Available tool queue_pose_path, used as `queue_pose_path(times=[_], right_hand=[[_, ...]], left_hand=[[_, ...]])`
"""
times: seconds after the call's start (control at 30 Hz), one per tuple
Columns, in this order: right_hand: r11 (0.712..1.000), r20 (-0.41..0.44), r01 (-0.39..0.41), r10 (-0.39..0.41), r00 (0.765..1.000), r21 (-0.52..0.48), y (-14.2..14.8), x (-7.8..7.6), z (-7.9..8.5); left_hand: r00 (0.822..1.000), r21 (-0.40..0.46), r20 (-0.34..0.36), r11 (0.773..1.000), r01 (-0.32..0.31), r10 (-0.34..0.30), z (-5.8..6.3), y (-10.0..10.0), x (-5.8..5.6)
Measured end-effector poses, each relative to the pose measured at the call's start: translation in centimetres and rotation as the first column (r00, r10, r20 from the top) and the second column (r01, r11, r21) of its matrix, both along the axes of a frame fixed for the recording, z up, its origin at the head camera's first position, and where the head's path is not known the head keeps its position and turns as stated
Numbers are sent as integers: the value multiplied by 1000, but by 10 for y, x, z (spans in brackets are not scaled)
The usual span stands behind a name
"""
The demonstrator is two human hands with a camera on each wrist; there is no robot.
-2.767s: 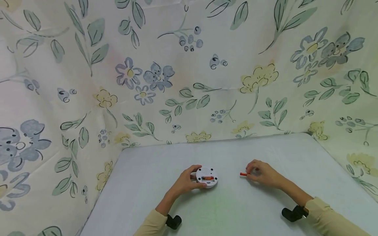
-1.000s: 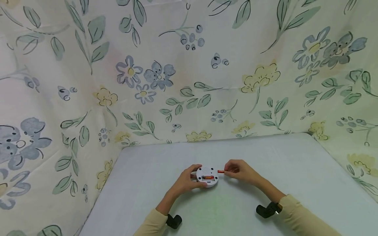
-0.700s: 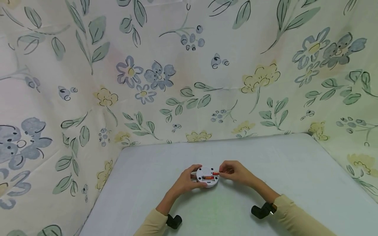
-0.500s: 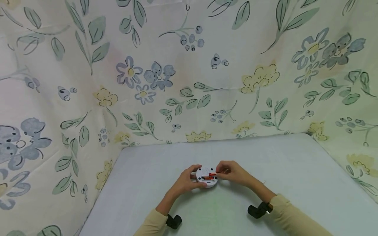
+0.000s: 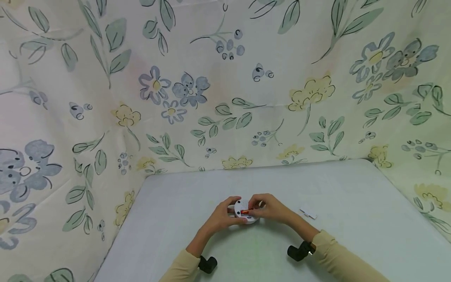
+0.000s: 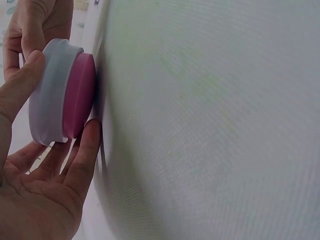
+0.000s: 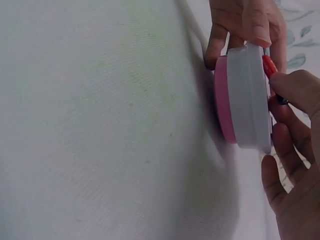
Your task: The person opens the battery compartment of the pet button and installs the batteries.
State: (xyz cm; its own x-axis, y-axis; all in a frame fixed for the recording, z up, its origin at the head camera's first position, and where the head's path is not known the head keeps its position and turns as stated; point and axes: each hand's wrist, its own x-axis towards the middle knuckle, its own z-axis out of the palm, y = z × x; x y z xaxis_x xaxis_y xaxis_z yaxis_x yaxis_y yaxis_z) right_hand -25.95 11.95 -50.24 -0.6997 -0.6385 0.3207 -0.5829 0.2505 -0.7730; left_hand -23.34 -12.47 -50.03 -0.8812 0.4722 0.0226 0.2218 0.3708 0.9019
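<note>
A round device [image 5: 241, 205], white with small holes and dark feet on its upturned back, is held by my left hand [image 5: 221, 216] with the thumb and fingers on opposite edges. Its pink underside [image 6: 80, 95] faces the table in the left wrist view. Between thumb and fingertips, my right hand [image 5: 270, 208] pinches a red battery [image 7: 270, 66] with a dark end, right at the battery compartment. In the head view, the right fingers cover much of the compartment and the device's right side. Another battery seen there earlier is now mostly hidden.
A small white flat piece [image 5: 308, 213], like a battery cover, lies on the white table [image 5: 183, 196] beyond my right forearm. Floral cloth [image 5: 225, 90] hangs behind the table and along both sides. Each wrist carries a black camera [image 5: 299, 250].
My right hand has carried the battery leftward from the right side of the table onto the device. The white flat piece has come into view behind the forearm. My left hand keeps its place.
</note>
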Motion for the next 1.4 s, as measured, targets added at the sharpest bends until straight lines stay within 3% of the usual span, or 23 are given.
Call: queue_pose_path(times=[0.37,0.7,1.1,1.4], right_hand=[[996,-103,32,-40,994,-79,-3,0,-9],[993,-79,28,-37,996,-112,-2,1,-6],[998,-109,28,-34,993,-56,-2,2,-10],[995,-95,43,-51,994,-87,-3,2,-12]], left_hand=[[1000,6,15,1000,-13,13,1,-1,0],[1000,-24,-12,1000,-5,5,0,0,-2],[1000,-26,-5,1000,-8,8,2,1,0],[1000,-36,11,999,-18,19,2,1,-1]])
